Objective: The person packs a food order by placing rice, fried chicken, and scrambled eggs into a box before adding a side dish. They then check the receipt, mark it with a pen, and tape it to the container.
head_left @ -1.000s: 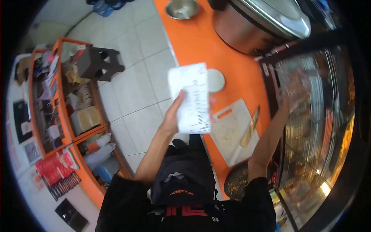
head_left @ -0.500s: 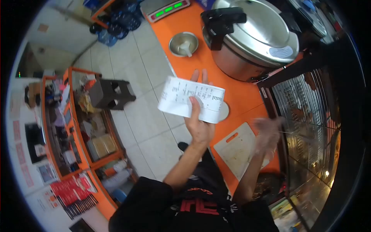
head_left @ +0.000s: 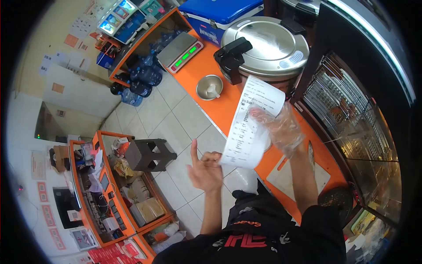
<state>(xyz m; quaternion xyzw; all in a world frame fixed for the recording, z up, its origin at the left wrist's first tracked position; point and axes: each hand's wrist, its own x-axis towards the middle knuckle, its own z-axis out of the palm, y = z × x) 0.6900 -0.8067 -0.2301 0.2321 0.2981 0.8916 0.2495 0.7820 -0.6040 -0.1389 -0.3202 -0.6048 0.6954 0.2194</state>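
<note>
A long printed paper receipt (head_left: 241,141) hangs over the counter edge, its upper end curling over. My right hand (head_left: 283,130), in a clear plastic glove, is closed on the receipt's right side, thumb across the print. My bare left hand (head_left: 205,171) is at the receipt's lower left corner, fingers apart and index finger raised. Below my right hand, a white cutting board (head_left: 323,178) lies on the orange counter, with a knife (head_left: 311,154) along its far edge. A metal bowl (head_left: 203,93) holding a white spoon (head_left: 213,91) stands beyond the receipt.
A large lidded rice cooker (head_left: 268,48) stands beyond the receipt, near a digital scale (head_left: 178,52) and a blue cooler (head_left: 222,15). A glass display case (head_left: 351,132) borders the counter on the right. On the left, a dark stool (head_left: 147,154) stands beside orange shelves (head_left: 127,207).
The receipt has passed from my left hand to my gloved right hand and turned more upright. My left hand has let go and moved left. The view has shifted, showing more of the back wall.
</note>
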